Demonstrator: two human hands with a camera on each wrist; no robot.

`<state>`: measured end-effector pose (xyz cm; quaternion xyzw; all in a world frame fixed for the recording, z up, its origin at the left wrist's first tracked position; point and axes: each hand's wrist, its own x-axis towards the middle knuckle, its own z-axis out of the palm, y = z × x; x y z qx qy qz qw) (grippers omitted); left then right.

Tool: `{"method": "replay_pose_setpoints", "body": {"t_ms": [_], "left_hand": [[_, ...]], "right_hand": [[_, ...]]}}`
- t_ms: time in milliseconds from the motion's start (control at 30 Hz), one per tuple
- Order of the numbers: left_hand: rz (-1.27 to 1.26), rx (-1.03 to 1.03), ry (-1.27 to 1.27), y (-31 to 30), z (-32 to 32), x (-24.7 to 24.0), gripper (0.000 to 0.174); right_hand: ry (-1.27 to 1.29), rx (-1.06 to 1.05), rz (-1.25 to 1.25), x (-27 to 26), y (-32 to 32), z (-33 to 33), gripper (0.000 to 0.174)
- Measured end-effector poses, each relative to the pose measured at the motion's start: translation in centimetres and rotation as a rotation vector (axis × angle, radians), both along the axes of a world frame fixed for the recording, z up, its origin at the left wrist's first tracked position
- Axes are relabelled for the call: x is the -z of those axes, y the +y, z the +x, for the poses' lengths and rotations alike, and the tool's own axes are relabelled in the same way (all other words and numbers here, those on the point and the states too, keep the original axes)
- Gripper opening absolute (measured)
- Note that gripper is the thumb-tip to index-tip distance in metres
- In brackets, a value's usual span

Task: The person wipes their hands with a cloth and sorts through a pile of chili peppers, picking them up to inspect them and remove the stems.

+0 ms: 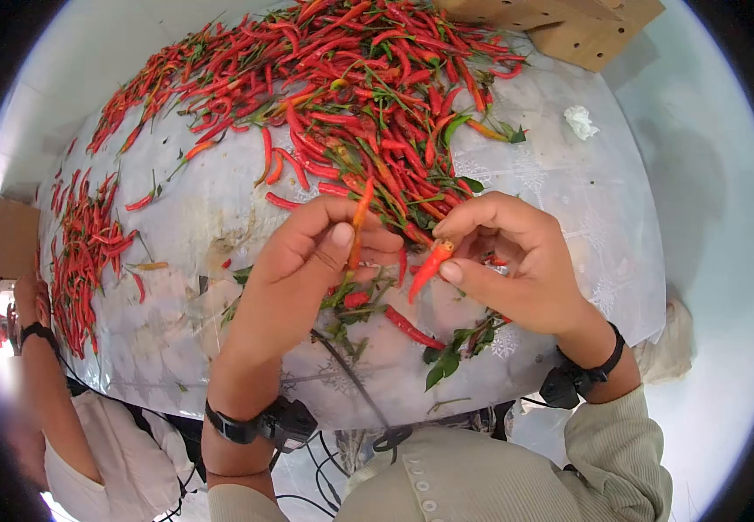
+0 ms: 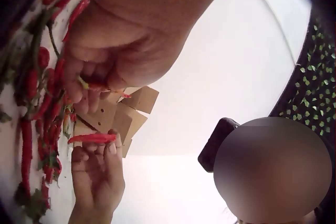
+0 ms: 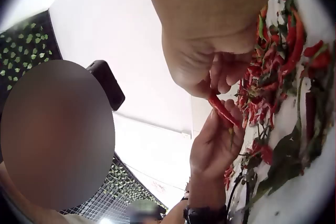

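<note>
My left hand (image 1: 294, 265) pinches an orange-red chili pepper (image 1: 361, 217) between thumb and fingers, the pod standing lengthwise in the head view. Just across from it, my right hand (image 1: 529, 265) grips a smaller red chili pepper (image 1: 427, 271) by its blunt upper end, with the tip pointing down and left. No long stem shows on this pod. In the right wrist view the red chili (image 3: 224, 111) overlaps the left palm (image 3: 207, 148). Both hands are over the near side of a large heap of red chilies (image 1: 377, 113), with loose stems and leaves (image 1: 447, 361) below them.
A smaller pile of chilies (image 1: 81, 252) lies at the left of the plastic-covered table (image 1: 568, 322). Cardboard boxes stand at the back right (image 1: 581, 35) and far left (image 1: 13, 239). A crumpled white tissue (image 1: 580, 122) lies at right. Another person's arm (image 1: 51, 391) reaches in at left.
</note>
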<state>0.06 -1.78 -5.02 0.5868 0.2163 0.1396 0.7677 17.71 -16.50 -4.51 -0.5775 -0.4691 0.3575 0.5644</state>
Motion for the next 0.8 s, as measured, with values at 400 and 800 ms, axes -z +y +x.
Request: {"method": "replay_pose_setpoints", "body": {"t_ms": [400,800], "left_hand": [[-0.063,0.189,0.036,-1.1,0.5,-0.8,0.029],[-0.086,-0.364,0.031,3.9,-1.8,-0.9,0.029]], "right_hand": [[0.033,0.02,-0.012,0.6,0.4,-0.8,0.019],[-0.533,-0.143,-0.05,0.5,0.0,-0.8,0.021]]}}
